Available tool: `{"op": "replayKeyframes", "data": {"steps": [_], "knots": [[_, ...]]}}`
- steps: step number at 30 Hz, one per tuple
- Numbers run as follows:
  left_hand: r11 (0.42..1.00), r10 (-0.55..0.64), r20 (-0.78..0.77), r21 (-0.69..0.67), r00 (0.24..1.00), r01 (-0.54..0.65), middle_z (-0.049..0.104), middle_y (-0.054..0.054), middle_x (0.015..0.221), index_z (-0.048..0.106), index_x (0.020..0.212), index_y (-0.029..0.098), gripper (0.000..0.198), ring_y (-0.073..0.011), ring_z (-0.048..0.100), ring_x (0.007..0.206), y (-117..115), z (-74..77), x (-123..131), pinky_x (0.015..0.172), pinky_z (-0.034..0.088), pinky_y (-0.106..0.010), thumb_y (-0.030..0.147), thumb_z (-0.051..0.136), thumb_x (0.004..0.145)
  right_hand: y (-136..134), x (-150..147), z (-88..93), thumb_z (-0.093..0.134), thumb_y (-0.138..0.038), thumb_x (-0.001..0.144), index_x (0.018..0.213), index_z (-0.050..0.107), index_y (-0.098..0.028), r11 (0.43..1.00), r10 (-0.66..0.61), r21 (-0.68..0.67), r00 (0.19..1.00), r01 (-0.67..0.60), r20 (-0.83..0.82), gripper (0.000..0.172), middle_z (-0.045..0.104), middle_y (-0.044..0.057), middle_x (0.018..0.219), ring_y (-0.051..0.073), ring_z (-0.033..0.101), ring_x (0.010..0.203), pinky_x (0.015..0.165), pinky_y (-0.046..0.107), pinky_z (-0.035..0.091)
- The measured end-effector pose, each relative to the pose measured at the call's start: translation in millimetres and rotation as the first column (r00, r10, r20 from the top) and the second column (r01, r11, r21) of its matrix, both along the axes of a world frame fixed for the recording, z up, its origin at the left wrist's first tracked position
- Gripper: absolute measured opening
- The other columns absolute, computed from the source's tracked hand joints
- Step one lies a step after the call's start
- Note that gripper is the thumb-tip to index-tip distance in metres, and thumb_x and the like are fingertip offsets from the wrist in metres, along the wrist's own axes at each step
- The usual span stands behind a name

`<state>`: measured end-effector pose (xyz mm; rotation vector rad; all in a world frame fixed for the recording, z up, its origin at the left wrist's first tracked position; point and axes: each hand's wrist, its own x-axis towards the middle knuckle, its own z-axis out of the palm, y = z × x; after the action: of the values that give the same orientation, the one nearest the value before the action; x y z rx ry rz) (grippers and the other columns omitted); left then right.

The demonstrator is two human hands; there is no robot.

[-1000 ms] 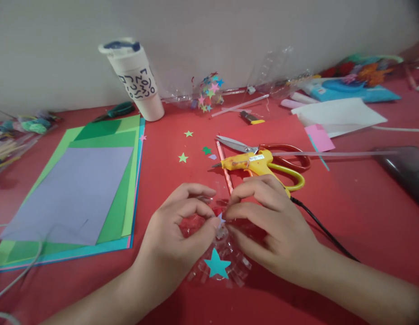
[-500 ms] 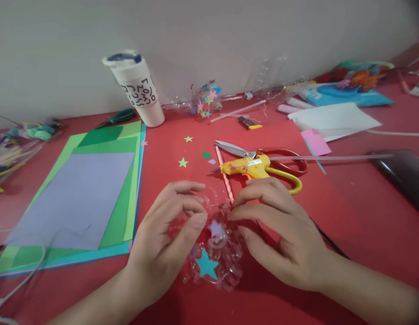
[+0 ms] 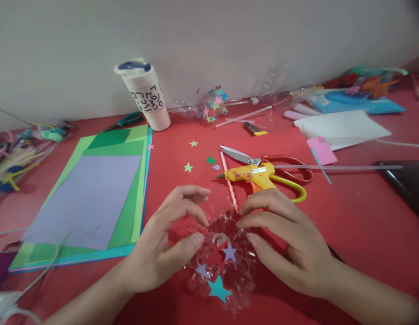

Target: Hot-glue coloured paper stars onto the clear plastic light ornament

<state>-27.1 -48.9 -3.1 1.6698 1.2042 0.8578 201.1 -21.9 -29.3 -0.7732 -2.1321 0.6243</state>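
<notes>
Midway between hands (image 3: 165, 246) (image 3: 292, 241), starred plastic (image 3: 219, 262)

A: What carries the articles?
B: A flat red bench (image 3: 365, 212).
A: Left portion?
B: A stack of lilac, green and blue rectangular paper sheets (image 3: 84, 198).
A: Rear?
B: A white, tapered, blue-lidded tumbler (image 3: 158, 116), standing beside a green-handled tool (image 3: 130, 119).
A: Right?
B: A glossy black flat object (image 3: 407, 187).

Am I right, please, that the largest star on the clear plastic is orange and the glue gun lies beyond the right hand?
Not quite: in the head view, the largest star on the clear plastic is turquoise, not orange; the glue gun does lie beyond the right hand.
</notes>
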Motion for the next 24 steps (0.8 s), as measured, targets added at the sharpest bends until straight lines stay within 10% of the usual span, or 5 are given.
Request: {"op": "replayKeyframes", "data": {"steps": [13,24], "knots": [[0.961,-0.153,-0.219,-0.26,0.964,0.094,0.027,0.0,0.153,0.066,0.086,0.027,0.016,-0.0278,0.023,0.142,-3,10.4,11,0.112,0.027,-0.046,0.018,0.063,0.074,-6,-5,2.3,0.057,-0.01,0.077,0.087,0.06,-0.018,0.992,0.117,0.022,0.986,-0.12,0.12,0.013,0.054,0.009,0.11,0.023,0.045,0.106,0.093,0.039,0.04],[0.916,-0.02,-0.008,-0.401,1.0,0.015,0.054,-0.003,0.132,0.06,0.066,0.021,0.011,-0.0239,0.044,0.131,9,1.1,9,0.108,0.033,-0.041,0.014,0.057,0.073,-4,-5,0.4,0.056,-0.009,0.077,0.082,0.058,-0.02,0.995,0.097,0.014,0.987,-0.1,0.131,0.013,0.054,0.008,0.11,0.023,0.047,0.105,0.09,0.043,0.041]]}}
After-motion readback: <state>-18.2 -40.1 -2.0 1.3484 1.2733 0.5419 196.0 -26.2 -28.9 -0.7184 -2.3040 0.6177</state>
